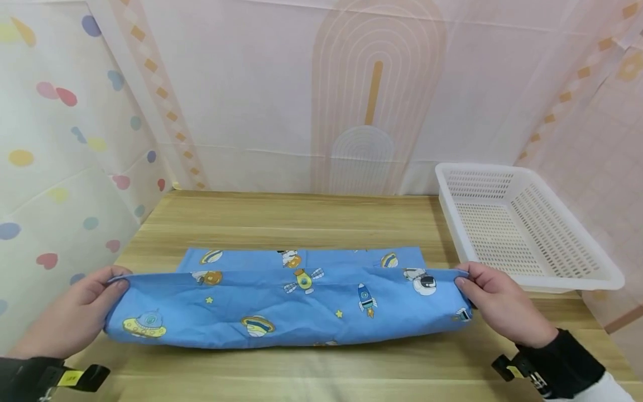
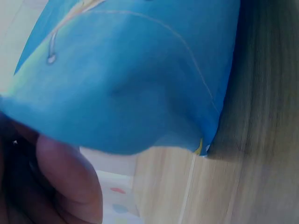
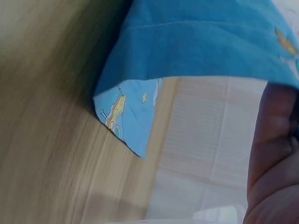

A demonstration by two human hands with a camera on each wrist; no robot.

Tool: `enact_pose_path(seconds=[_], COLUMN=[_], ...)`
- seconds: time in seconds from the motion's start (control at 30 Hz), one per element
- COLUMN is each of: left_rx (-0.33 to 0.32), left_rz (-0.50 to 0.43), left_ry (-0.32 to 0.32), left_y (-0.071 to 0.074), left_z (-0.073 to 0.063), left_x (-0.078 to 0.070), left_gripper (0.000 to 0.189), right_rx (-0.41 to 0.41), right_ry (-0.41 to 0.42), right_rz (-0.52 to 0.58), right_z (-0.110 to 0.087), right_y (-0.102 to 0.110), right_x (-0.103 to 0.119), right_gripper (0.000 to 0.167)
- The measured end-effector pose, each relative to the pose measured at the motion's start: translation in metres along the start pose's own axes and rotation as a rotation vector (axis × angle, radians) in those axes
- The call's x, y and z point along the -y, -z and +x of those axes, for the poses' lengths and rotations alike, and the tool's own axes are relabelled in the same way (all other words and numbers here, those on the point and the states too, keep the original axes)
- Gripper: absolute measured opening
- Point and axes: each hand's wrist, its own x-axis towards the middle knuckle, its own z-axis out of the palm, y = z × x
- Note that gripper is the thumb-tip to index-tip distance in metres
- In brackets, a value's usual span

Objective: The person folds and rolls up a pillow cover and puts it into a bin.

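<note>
A blue cloth [image 1: 288, 312] printed with rockets, planets and astronauts spans the front half of the table, its near part raised and folded over toward the back. At its upper left corner my left hand [image 1: 75, 312] pinches the edge between thumb and fingers. My right hand [image 1: 507, 304] pinches the upper right corner the same way. Behind the raised edge, a flat strip of the cloth lies on the wood. In the left wrist view the cloth [image 2: 126, 84] bulges beside the thumb. The right wrist view shows the cloth [image 3: 196, 51] arching over its lower layer.
A white perforated plastic basket [image 1: 464, 234] stands at the right rear of the wooden table [image 1: 301, 218], close behind my right hand. Patterned fabric sheets [image 1: 241, 111] hang along the back and both sides.
</note>
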Motion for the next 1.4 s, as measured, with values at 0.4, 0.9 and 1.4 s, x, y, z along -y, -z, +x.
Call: enact_pose_path(seconds=[0.4, 0.9, 1.4], left_rx=[-0.038, -0.068, -0.086], left_rz=[0.064, 0.092, 0.038], left_ry=[0.071, 0.085, 0.031], left_y=[-0.007, -0.011, -0.030], left_z=[0.023, 0.047, 0.066], left_x=[-0.014, -0.005, 0.006], left_gripper=[0.036, 0.041, 0.035], right_rx=[-0.148, -0.226, -0.129], right_ry=[-0.115, -0.180, -0.391], right_rz=[0.035, 0.080, 0.452], right_z=[0.024, 0.044, 0.060], right_y=[-0.020, -0.036, -0.050], right_x=[0.005, 0.005, -0.020], right_gripper=[0.030, 0.037, 0.039])
